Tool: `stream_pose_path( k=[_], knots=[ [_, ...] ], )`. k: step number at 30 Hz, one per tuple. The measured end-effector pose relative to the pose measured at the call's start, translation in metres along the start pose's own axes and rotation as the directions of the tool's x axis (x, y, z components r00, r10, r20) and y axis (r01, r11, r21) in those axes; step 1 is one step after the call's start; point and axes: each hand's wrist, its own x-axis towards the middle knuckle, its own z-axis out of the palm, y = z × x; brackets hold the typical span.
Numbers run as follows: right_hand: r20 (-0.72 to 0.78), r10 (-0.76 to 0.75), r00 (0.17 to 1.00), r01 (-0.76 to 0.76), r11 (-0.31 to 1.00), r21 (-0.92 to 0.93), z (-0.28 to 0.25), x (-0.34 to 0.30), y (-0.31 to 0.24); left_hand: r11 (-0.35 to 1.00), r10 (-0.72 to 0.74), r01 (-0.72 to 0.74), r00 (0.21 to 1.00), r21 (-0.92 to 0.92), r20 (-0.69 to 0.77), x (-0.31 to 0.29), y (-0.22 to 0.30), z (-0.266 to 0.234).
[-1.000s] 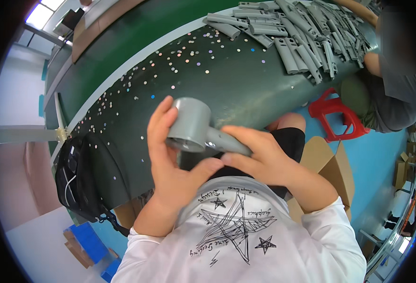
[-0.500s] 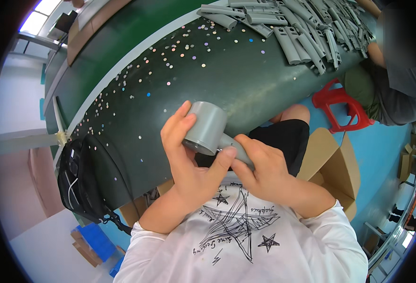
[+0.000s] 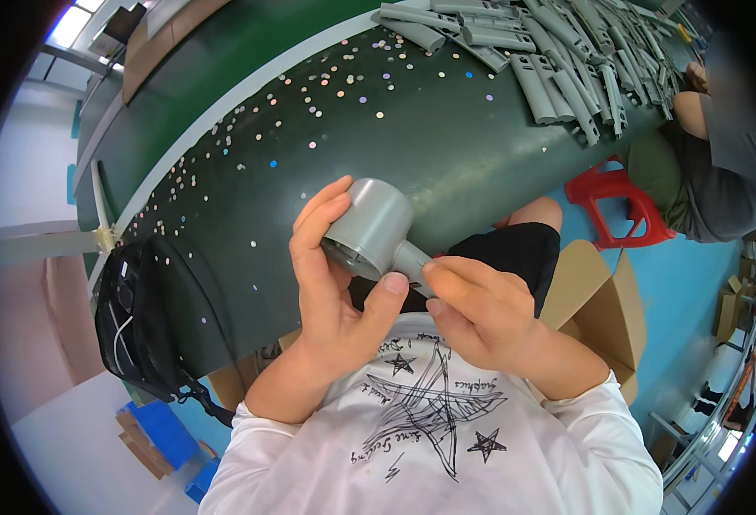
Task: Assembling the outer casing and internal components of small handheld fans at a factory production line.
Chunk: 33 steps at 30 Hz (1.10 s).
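Note:
A grey plastic hair dryer housing (image 3: 376,221), a wide round barrel with a short handle (image 3: 411,262), is held up in front of my chest. My left hand (image 3: 331,296) grips the barrel, its fingers along the left side and its thumb near the joint with the handle. Toward the lower left, the barrel's open end shows some dark inside. My right hand (image 3: 489,313) has its fingertips closed on the far end of the handle, which they partly hide.
Grey handle shells (image 3: 558,81) lie piled at the table's (image 3: 447,129) far right. Small coloured dots are scattered over its green top. A black bag (image 3: 142,322) is at the left. An open cardboard box (image 3: 605,318), a red stool (image 3: 622,206) and a seated person (image 3: 721,163) are on the right.
The housing has tilted, so more of the barrel's open end and the handle's neck shows. My right hand has shifted slightly right and down along the handle.

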Motion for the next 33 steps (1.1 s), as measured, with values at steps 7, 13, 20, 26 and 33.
stream_pose_path(
  k=[7,13,20,26,33],
  knots=[
    [0.251,0.465,0.849,-0.523,0.670,0.527,-0.012,-0.003,-0.010,0.992,-0.120,0.122,0.991,-0.028,0.051,0.011,0.011,-0.002],
    [0.590,0.584,0.558,-0.727,0.002,0.686,-0.026,0.005,-0.003,0.924,-0.222,0.251,0.966,-0.289,0.128,0.007,0.003,-0.021],
    [0.753,0.399,0.523,-0.386,-0.677,0.627,-0.025,-0.014,0.014,0.940,-0.124,0.097,0.990,0.326,0.063,0.013,0.011,-0.005],
    [0.799,0.325,0.506,-0.436,-0.703,0.563,-0.021,0.000,0.019,0.975,-0.203,0.200,0.979,0.096,0.022,0.022,0.005,-0.004],
    [0.355,0.674,0.648,-0.658,0.262,0.706,-0.032,0.065,0.027,0.978,-0.156,0.163,0.986,0.131,-0.065,0.070,0.013,-0.011]
  ],
)
